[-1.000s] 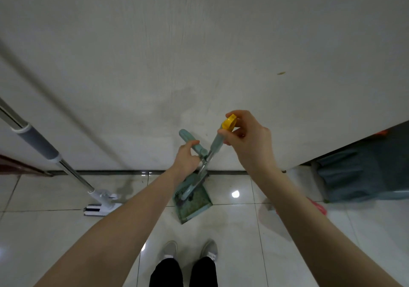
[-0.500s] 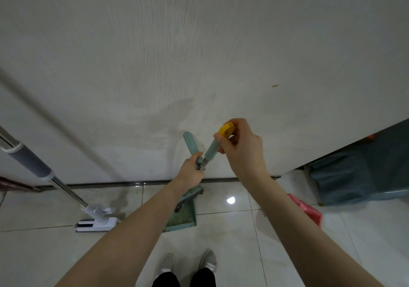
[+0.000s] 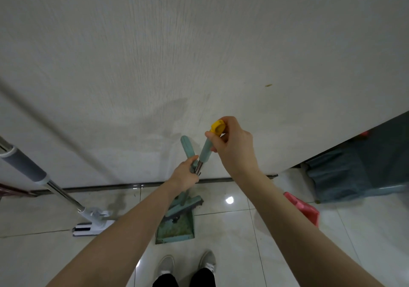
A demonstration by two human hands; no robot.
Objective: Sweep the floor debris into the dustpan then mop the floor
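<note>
- The wall [image 3: 199, 43] fills most of what I see, and I have drawn in closer to it than a moment ago; the tiled floor [image 3: 276, 231] runs along its foot.
- The mop [image 3: 55, 189] leans against that wall on my left, well apart from my hands, its white head resting on the tiles, untouched so far.
- The dustpan [image 3: 179, 227] now stands on the floor just beside the wall, ahead of my shoes [image 3: 188, 264], where a second ago it was tilted and lifted a little. The broom head [image 3: 188, 205] sits in its mouth. I judge the sweeping finished and the pair being parked, with mopping still to come.
- A red object [image 3: 303, 207] lies on the tiles to my right, partly hidden by my forearm.
- My right hand [image 3: 232, 145] is curled round the top of the broom handle [image 3: 205, 149], thumb and fingers pinching just under its yellow cap [image 3: 218, 127].
- My left hand [image 3: 186, 174] grips lower down, fingers wrapped where the broom's metal shaft crosses the dustpan handle [image 3: 188, 147]; whether it clasps both I cannot tell.
</note>
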